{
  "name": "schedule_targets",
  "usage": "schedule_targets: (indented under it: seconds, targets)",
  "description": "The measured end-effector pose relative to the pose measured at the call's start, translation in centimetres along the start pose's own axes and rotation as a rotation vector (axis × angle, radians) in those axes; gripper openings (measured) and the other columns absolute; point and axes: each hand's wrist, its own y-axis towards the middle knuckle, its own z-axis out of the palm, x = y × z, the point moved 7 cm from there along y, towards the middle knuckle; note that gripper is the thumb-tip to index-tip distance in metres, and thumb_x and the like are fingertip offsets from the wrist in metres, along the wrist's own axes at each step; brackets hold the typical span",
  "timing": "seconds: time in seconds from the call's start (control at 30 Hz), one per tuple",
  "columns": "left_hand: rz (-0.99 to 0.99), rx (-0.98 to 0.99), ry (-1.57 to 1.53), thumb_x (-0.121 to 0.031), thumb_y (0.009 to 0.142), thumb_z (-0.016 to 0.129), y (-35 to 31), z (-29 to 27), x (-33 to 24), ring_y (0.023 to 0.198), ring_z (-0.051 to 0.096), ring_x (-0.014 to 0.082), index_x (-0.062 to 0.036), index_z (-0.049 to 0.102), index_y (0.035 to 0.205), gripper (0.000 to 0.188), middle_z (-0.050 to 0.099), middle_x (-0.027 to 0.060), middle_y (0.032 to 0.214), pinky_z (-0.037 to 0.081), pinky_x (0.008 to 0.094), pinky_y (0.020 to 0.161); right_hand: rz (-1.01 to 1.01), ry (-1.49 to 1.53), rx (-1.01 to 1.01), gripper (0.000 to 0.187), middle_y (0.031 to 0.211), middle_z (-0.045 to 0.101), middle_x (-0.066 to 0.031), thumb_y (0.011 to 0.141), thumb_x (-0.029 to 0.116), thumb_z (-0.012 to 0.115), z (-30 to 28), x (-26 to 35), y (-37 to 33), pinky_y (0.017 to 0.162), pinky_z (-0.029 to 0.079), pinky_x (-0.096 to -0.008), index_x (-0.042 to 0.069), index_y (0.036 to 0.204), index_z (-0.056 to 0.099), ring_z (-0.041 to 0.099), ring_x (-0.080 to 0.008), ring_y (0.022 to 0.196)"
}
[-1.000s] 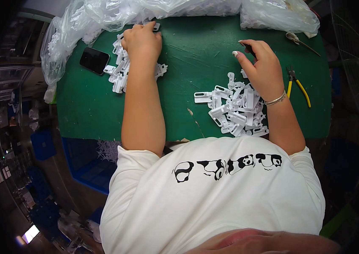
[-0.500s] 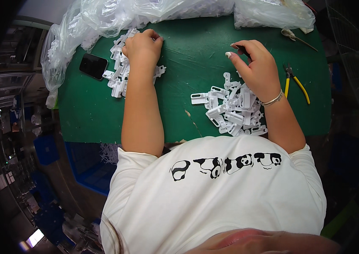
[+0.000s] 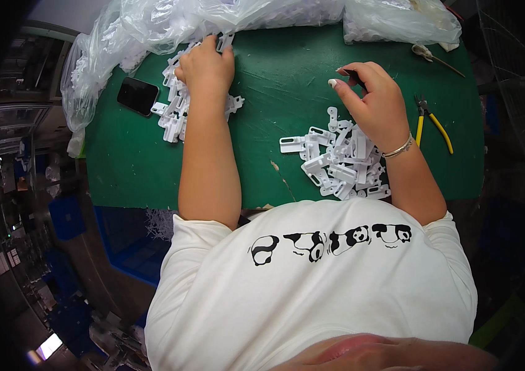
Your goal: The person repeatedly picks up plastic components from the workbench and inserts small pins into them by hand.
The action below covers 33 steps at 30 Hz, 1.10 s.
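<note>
My left hand (image 3: 205, 68) reaches over the far end of a heap of white plastic parts (image 3: 173, 127). Between its thumb and forefinger is a white slotted plastic part (image 3: 226, 42), near the plastic bags. My right hand (image 3: 374, 99) hovers above and beyond a second heap of white plastic parts (image 3: 343, 161). Its fingers are bent around a small dark piece (image 3: 355, 78), mostly hidden in the hand; its kind does not show. Thumb tip and fingertips stand slightly apart there.
Clear plastic bags (image 3: 151, 31) of white parts line the green table's (image 3: 262, 123) far edge. A black phone (image 3: 137, 96) lies beside the left heap. Yellow-handled cutting pliers (image 3: 429, 120) lie right of my right hand, with a thin stick-like tool (image 3: 439, 59) beyond. A blue crate (image 3: 126, 247) stands below.
My left hand has moved slightly away from me, its fingers stretching farther, and a white part now shows between thumb and forefinger. My right hand has barely moved.
</note>
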Motion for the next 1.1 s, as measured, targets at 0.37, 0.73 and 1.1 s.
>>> schedule_targets:
  seconds: [0.37, 0.73, 1.1]
  targets:
    - [0.09, 0.127, 0.036, -0.03, 0.083, 0.065, -1.0, -0.6, -1.1, 0.1, 0.055, 0.0297, -0.0134, 0.07, 0.099, 0.023, 0.068, 0.0049, 0.098, 0.037, 0.0437, 0.089, 0.011, 0.069, -0.025, 0.023, 0.082, 0.062, -0.011, 0.085, 0.022, 0.064, -0.1, 0.0, 0.1, 0.062, 0.047, -0.0333, 0.001, 0.096, 0.063, 0.058, -0.0253, 0.068]
    - [-0.166, 0.944, -1.819, -0.013, 0.09, 0.061, -8.3, -1.1, -7.8, 0.089, 0.06, 0.0161, -0.0034, 0.06, 0.106, 0.019, 0.065, 0.0078, 0.098, 0.046, 0.0301, 0.078, -0.016, 0.1, 0.119, 0.03, 0.077, 0.057, -0.0094, 0.084, 0.026, 0.068, 0.2, 1.1, 0.1, 0.058, 0.044, -0.0337, 0.002, 0.093, 0.054, 0.053, -0.0231, 0.064]
    - [-0.159, 1.343, -2.039, -0.016, 0.093, 0.057, -12.2, -1.2, -10.7, 0.083, 0.058, 0.0119, -0.0054, 0.058, 0.099, 0.013, 0.063, 0.0045, 0.093, 0.045, 0.0285, 0.074, -0.105, 0.24, 0.141, 0.038, 0.071, 0.052, -0.009, 0.082, 0.034, 0.07, 0.3, 2.3, -0.7, 0.055, 0.042, -0.0322, 0.002, 0.09, 0.054, 0.05, -0.0225, 0.059]
